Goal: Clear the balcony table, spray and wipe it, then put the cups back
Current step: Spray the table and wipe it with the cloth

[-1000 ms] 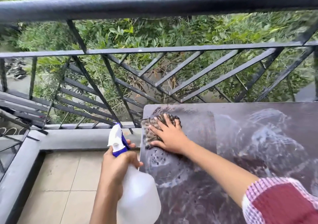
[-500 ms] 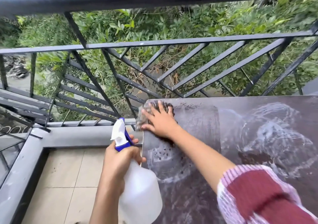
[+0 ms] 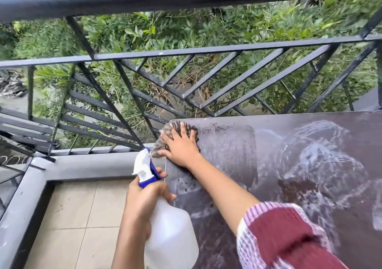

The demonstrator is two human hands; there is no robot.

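Right hand (image 3: 182, 146), spread flat, presses the cloth (image 3: 160, 144) on the far left corner of the worktop (image 3: 299, 124), so the wet streaks (image 3: 322, 157) lie to its right and nearer the person, while the left hand (image 3: 144, 198) grips the spray bottle (image 3: 171, 233) just off the left edge.

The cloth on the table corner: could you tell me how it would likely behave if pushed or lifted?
The cloth probably goes limp when lifted: it bunches under the right hand. On the wet, streaked table it likely slides easily.
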